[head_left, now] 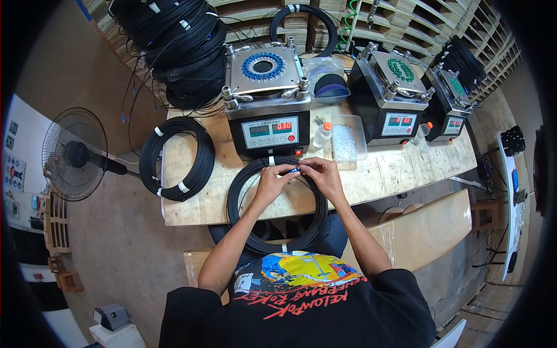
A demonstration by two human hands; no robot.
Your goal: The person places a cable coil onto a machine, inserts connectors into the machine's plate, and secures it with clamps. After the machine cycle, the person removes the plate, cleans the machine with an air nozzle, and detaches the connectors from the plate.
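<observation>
My left hand (275, 181) and my right hand (322, 177) meet at the table's front, just before the nearest polishing machine. Both pinch a small blue cable connector (294, 170), mostly covered by the fingertips. Below them a coil of black cable (237, 200), bound with white tape, leans from the table edge onto my lap. That nearest polishing machine (268, 132) has a lit red display and a ring of blue connectors (263, 66) on its top plate.
Two more polishing machines (400, 123) (454, 123) with green connectors stand rightward. A clear bottle (322, 138) and a plastic tub (348, 139) sit between machines. Another black coil (152, 156) overhangs the table's left edge. Stacked coils (185, 55) rise behind; a fan (75, 155) stands left.
</observation>
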